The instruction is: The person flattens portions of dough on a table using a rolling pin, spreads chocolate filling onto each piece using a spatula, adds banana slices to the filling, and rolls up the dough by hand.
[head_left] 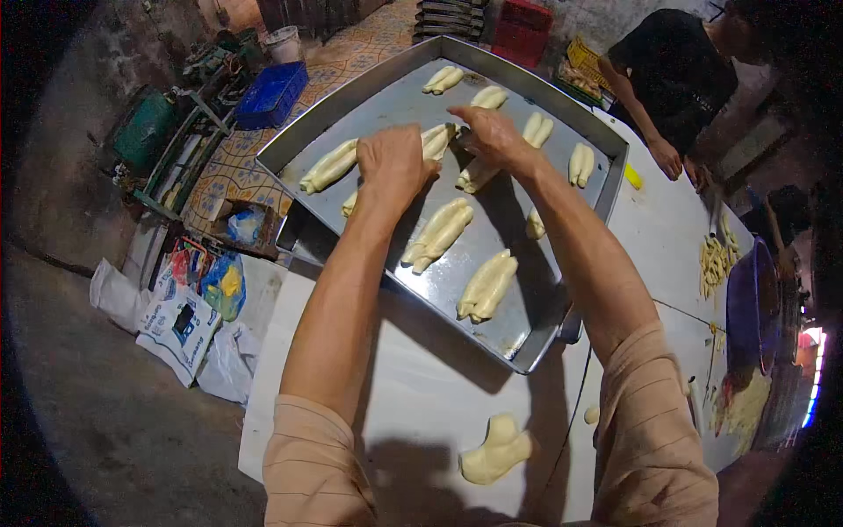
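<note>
**Pale dough, handled soft and low**

Pale yellow dough is what both hands are working over on the grey metal tray [562, 132]. My left hand [392, 162] lies palm down, fingers curled over one end of a shaped dough piece [439, 139] near the tray's middle. My right hand [492, 136] reaches in from the other side, fingers bent down beside that same piece; its fingertips are hidden from me, so I cannot tell whether they pinch or only press.

I judge the piece light, soft and easily dented, probably a little tacky. I would take it from underneath, along its length with flat fingers, rather than squeeze its ends.

Its long axis runs on a slant, lower left to upper right in the head view, matching the other dough pieces [486, 285] laid in rows on the tray. Each looks like two ridges side by side, ends tapering.

Off the tray, a loose lump of dough [496, 451] sits on the white table [421, 386] between my forearms. Across the table, another person's hands [680, 162] work by a heap of small dough strips [716, 259].
</note>
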A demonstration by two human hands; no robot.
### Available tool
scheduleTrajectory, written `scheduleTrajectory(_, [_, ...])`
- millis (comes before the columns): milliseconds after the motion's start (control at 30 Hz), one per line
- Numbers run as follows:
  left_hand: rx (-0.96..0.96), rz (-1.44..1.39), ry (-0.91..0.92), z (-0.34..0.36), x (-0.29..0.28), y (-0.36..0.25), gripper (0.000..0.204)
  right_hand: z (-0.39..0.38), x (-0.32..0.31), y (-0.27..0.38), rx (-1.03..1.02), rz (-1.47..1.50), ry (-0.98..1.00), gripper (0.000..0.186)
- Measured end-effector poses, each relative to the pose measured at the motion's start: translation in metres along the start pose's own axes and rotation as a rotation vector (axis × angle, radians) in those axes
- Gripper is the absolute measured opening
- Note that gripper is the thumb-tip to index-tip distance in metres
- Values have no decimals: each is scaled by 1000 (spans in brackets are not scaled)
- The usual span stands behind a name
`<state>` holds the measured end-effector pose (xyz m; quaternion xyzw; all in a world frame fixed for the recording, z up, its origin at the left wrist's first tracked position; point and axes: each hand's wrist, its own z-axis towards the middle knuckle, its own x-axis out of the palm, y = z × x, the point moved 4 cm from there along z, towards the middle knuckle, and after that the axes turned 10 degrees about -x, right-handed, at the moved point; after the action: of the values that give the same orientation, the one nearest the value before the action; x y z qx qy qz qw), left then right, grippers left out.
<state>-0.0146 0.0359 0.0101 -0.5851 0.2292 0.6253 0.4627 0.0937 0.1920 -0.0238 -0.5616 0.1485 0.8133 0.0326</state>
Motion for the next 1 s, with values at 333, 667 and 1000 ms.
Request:
scheduleTrajectory(333, [35, -80, 201, 37, 13, 19, 41, 33, -5, 18, -73, 118, 195, 34])
scheduleTrajectory(667, [120, -183, -74, 31, -5, 10, 23, 37, -21, 6, -134, 84, -149, 21])
scheduleTrajectory(1000, [136, -142, 106, 22, 15, 12, 19, 12, 5, 8, 11, 18, -26, 24])
